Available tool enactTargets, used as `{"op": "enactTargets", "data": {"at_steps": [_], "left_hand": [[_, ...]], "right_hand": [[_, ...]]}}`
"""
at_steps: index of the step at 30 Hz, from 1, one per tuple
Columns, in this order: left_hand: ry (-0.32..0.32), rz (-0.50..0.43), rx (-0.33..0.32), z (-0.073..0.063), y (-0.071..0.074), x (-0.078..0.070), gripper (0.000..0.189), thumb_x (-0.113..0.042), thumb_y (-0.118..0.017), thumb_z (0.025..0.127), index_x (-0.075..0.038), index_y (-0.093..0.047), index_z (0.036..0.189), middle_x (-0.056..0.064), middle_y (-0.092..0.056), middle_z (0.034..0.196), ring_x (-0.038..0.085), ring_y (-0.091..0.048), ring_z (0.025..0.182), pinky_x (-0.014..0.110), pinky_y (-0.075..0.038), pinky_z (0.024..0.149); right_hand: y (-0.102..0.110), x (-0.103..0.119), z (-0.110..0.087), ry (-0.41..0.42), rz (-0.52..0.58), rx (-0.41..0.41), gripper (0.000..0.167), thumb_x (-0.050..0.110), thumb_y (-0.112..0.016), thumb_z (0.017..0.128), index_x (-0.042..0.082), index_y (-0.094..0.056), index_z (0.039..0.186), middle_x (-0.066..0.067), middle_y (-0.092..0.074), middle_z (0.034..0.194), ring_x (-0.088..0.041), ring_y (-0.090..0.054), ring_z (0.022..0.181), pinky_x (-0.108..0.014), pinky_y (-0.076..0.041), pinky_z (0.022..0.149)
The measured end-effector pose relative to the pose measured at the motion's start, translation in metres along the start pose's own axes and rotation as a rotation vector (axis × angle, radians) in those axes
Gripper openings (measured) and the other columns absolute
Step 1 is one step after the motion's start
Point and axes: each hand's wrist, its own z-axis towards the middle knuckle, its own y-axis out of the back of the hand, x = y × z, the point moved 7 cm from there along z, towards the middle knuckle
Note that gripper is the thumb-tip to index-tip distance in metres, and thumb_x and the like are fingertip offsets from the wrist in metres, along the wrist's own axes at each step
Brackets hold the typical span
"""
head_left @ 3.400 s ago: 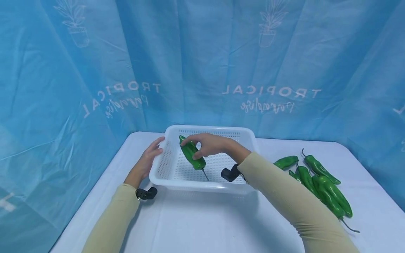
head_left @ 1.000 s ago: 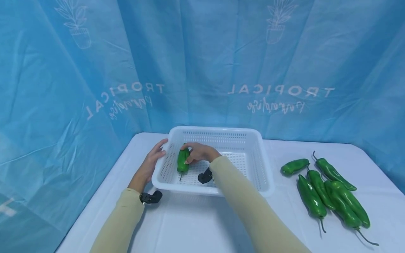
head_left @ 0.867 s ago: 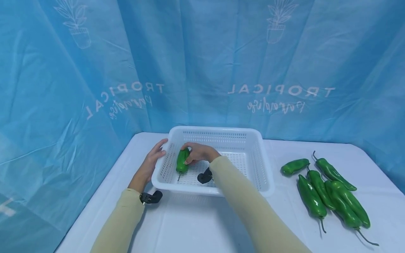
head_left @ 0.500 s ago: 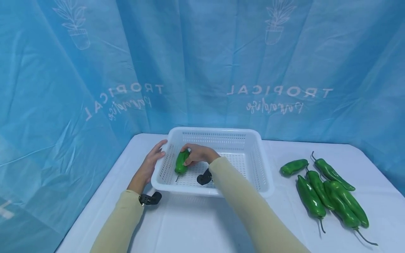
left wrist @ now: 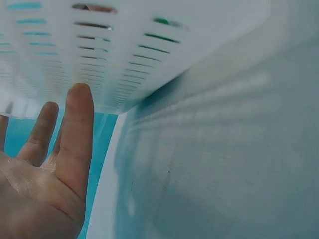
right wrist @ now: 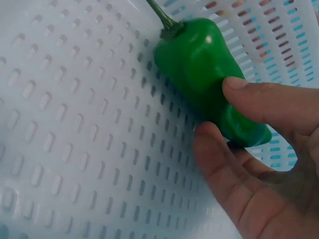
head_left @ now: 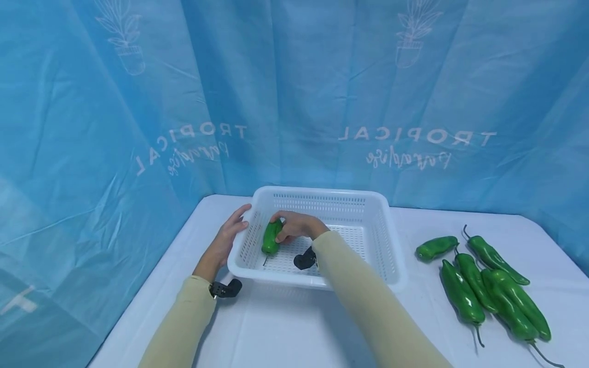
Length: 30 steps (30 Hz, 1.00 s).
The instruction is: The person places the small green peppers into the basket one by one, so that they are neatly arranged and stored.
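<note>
Inside the white perforated basket (head_left: 322, 191), at its left end, lies a green pepper (head_left: 271, 239). My right hand (head_left: 299, 226) pinches it. Seen from the right wrist, the pepper (right wrist: 192, 59) has its stem pointing away from the hand (right wrist: 274, 164), with fingertips on both sides of its tapered end. Its body is close over the slotted floor of the basket. At the basket's left side, my left hand (head_left: 224, 237) rests with its fingers stretched along the outer wall. The left wrist view shows that hand (left wrist: 45, 184) with fingers extended, up against the basket wall (left wrist: 219, 30).
Several more green peppers (head_left: 462, 294) lie in a loose group on the white tablecloth (head_left: 285, 332) right of the basket. One shorter pepper (head_left: 436, 248) sits at their left. A blue printed curtain (head_left: 313, 92) hangs behind and to the left.
The right hand has carried the pepper left and down from the basket's middle into its left end, turning it. The left hand has stayed at the basket's side. The head view has shifted slightly.
</note>
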Motion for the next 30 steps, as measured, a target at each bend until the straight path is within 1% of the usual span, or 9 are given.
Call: {"op": "enactTargets", "data": {"at_steps": [5,8,11,13,17,22,26,29,30], "left_hand": [[-0.002,0.020,-0.001,-0.001,-0.001,-0.003,0.064,-0.039,-0.044,0.099,-0.035,-0.018,0.158,0.005,-0.022,0.165,0.042,-0.035,0.146,0.059,-0.044,0.110],[-0.004,0.013,0.002,-0.001,0.000,-0.004,0.064,-0.038,-0.044,0.099,-0.034,-0.018,0.158,0.007,-0.022,0.165,0.042,-0.034,0.147,0.060,-0.043,0.110],[-0.008,0.006,0.023,-0.002,0.000,-0.004,0.065,-0.037,-0.043,0.100,-0.031,-0.017,0.158,0.008,-0.021,0.165,0.042,-0.033,0.147,0.061,-0.040,0.112],[-0.002,0.002,0.020,-0.002,0.002,-0.004,0.064,-0.037,-0.044,0.100,-0.032,-0.018,0.158,0.007,-0.023,0.165,0.041,-0.033,0.148,0.061,-0.040,0.112],[-0.008,0.010,0.006,-0.004,0.005,-0.004,0.065,-0.039,-0.046,0.100,-0.032,-0.018,0.158,0.006,-0.025,0.164,0.040,-0.035,0.147,0.060,-0.042,0.111],[-0.004,0.020,0.002,-0.006,0.007,-0.003,0.066,-0.042,-0.047,0.099,-0.033,-0.018,0.158,0.005,-0.028,0.163,0.039,-0.039,0.145,0.057,-0.045,0.109],[-0.010,0.032,-0.004,-0.005,0.007,-0.003,0.065,-0.042,-0.046,0.100,-0.032,-0.019,0.158,0.007,-0.028,0.162,0.040,-0.040,0.144,0.057,-0.046,0.108],[-0.015,0.044,-0.005,-0.003,0.005,-0.004,0.063,-0.043,-0.045,0.101,-0.031,-0.020,0.158,0.009,-0.029,0.161,0.042,-0.041,0.143,0.056,-0.048,0.106],[-0.014,0.050,-0.007,-0.002,0.004,-0.005,0.063,-0.043,-0.045,0.101,-0.031,-0.020,0.157,0.010,-0.030,0.161,0.042,-0.041,0.142,0.055,-0.049,0.105]], "right_hand": [[0.000,0.005,-0.005,-0.015,-0.096,0.011,0.063,0.007,-0.070,0.088,0.019,-0.046,0.145,-0.011,-0.052,0.138,-0.023,-0.059,0.106,-0.041,-0.055,0.099],[0.000,0.010,-0.010,-0.023,-0.129,0.028,0.066,0.009,-0.069,0.089,0.023,-0.044,0.148,-0.010,-0.049,0.145,-0.026,-0.058,0.114,-0.045,-0.054,0.101],[0.001,0.016,-0.016,-0.025,-0.146,0.056,0.069,0.011,-0.068,0.090,0.025,-0.040,0.151,-0.011,-0.043,0.152,-0.029,-0.056,0.125,-0.048,-0.052,0.105],[0.002,0.019,-0.020,-0.021,-0.146,0.078,0.070,0.013,-0.068,0.091,0.027,-0.037,0.152,-0.013,-0.038,0.157,-0.032,-0.054,0.130,-0.050,-0.050,0.107],[0.007,0.027,-0.028,-0.010,-0.154,0.116,0.071,0.018,-0.066,0.093,0.029,-0.031,0.155,-0.016,-0.027,0.163,-0.035,-0.051,0.135,-0.052,-0.048,0.110],[0.017,0.035,-0.042,-0.012,-0.210,0.147,0.072,0.020,-0.064,0.096,0.029,-0.027,0.157,-0.016,-0.020,0.166,-0.035,-0.048,0.139,-0.053,-0.044,0.113],[0.031,0.047,-0.065,0.008,-0.299,0.140,0.072,0.022,-0.065,0.095,0.028,-0.028,0.157,-0.012,-0.021,0.166,-0.031,-0.040,0.146,-0.053,-0.044,0.114],[0.041,0.056,-0.093,0.056,-0.435,0.111,0.070,0.028,-0.066,0.095,0.027,-0.030,0.156,-0.005,-0.024,0.166,-0.025,-0.031,0.151,-0.050,-0.038,0.119],[0.044,0.057,-0.103,0.073,-0.474,0.103,0.070,0.030,-0.066,0.095,0.027,-0.031,0.156,-0.004,-0.025,0.166,-0.025,-0.031,0.151,-0.050,-0.037,0.120]]}}
